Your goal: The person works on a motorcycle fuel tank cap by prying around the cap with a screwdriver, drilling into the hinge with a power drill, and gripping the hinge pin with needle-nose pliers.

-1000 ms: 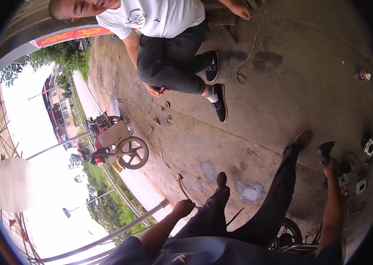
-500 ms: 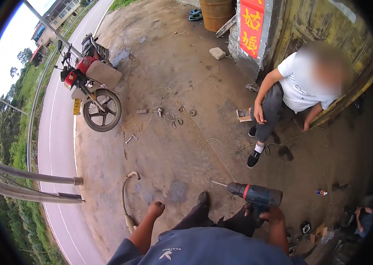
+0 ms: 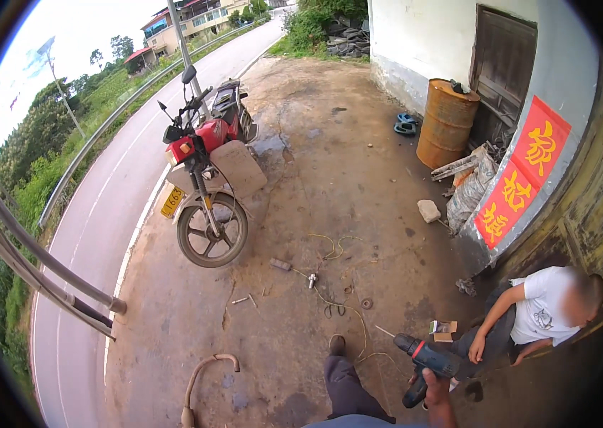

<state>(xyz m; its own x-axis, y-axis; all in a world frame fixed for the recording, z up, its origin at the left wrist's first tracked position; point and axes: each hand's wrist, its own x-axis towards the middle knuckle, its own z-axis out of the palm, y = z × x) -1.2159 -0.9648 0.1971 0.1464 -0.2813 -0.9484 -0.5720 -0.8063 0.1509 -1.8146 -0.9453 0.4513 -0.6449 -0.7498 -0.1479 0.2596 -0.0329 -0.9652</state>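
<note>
My right hand (image 3: 438,398) is closed round the grip of a dark blue and black cordless drill (image 3: 431,357) with a red ring near its chuck. A long thin bit (image 3: 385,332) points up and left from the chuck, above the ground and touching nothing that I can see. My left hand is out of view. One dark shoe (image 3: 337,345) and trouser leg of mine show below. On the concrete ahead lie a yellowish cord (image 3: 362,324), a small metal fitting (image 3: 312,280), a dark ring (image 3: 367,303) and a grey cylinder (image 3: 280,264).
A person in a white shirt (image 3: 544,307) sits at the right, close beside the drill, near an opened small box (image 3: 443,330). A red motorcycle (image 3: 208,135) stands ahead left. A curved hose (image 3: 205,367) lies at lower left. A rusty barrel (image 3: 447,123) and a stone (image 3: 428,211) are farther off.
My view has swung up and ahead, so the motorcycle and the barrel sit lower in it. My left hand has left the picture. The drill stays in my right hand.
</note>
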